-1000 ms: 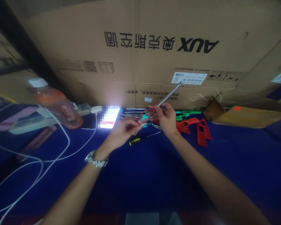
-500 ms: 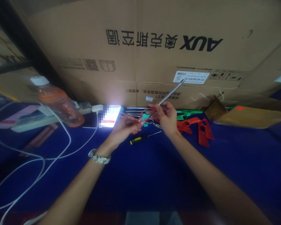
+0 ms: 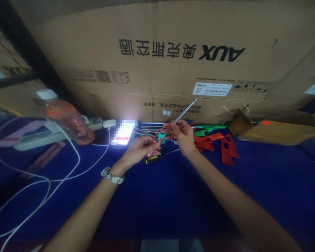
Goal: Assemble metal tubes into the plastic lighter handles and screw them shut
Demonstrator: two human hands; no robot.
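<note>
A long-necked gas lighter with an opened red handle [image 3: 151, 151], green inner parts and a silver metal tube [image 3: 186, 110] is held slantwise between my hands. My left hand [image 3: 138, 150] is closed on the handle end, thumb on top. The fingers of my right hand [image 3: 184, 138] pinch the base of the tube, which points up and to the right. Small parts inside the handle are too fine to make out. Just below lies a yellow and black screwdriver [image 3: 152, 159]. Red handle shells [image 3: 227, 150] and green lighter handles [image 3: 208, 130] lie right of my right hand.
A large cardboard box [image 3: 157, 84] forms a wall behind the blue table surface [image 3: 168, 199]. To the left are a drink bottle [image 3: 69, 119], a power strip [image 3: 36, 138], a looping white cable [image 3: 77, 157] and a bright phone screen [image 3: 123, 132]. A yellow packet [image 3: 280, 131] lies right.
The lighter's tube tip has come down and to the left, away from the box label. Both hands sit slightly lower, still holding the lighter. The whole view has shifted a little.
</note>
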